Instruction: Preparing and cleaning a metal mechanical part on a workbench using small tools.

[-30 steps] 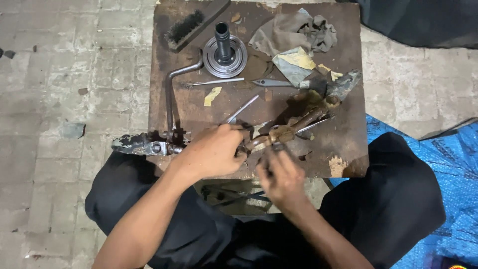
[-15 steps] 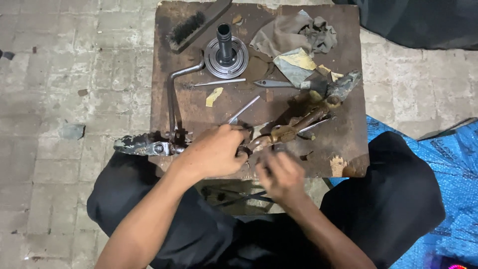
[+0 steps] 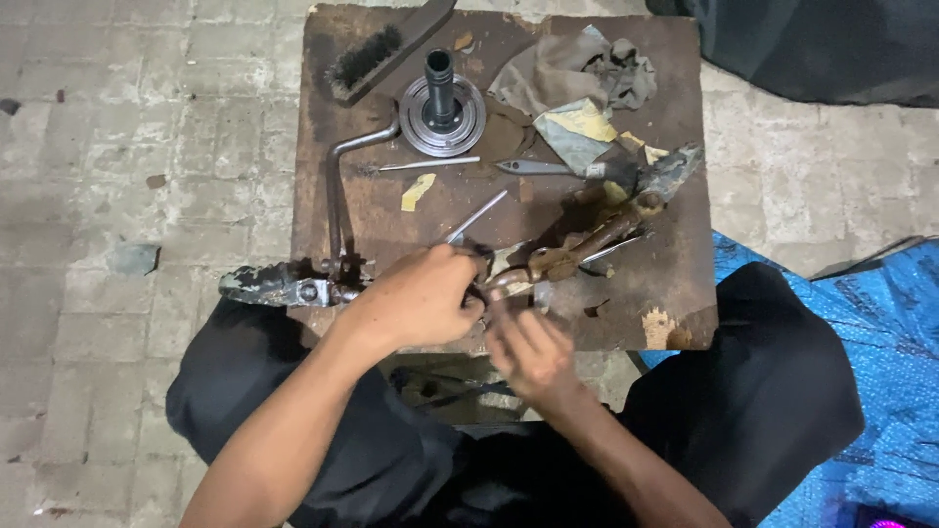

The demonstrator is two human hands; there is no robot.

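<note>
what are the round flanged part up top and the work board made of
Round flanged part: looks like bare machined steel, grey with a dull shine on its rings. Work board: probably wood, dark brown and stained, with a pale chipped patch at the near right corner.

My left hand point(image 3: 421, 298): forearm bare, entering from lower left and angled up to the right. Back of hand faces up, fingers curled into a closed grip, knuckles toward the right. My right hand point(image 3: 528, 347): forearm rises from bottom centre, angled up to the left. Palm side partly up, fingers loosely bent, tips just beside the left knuckles. Wrists near, not crossed.
</note>
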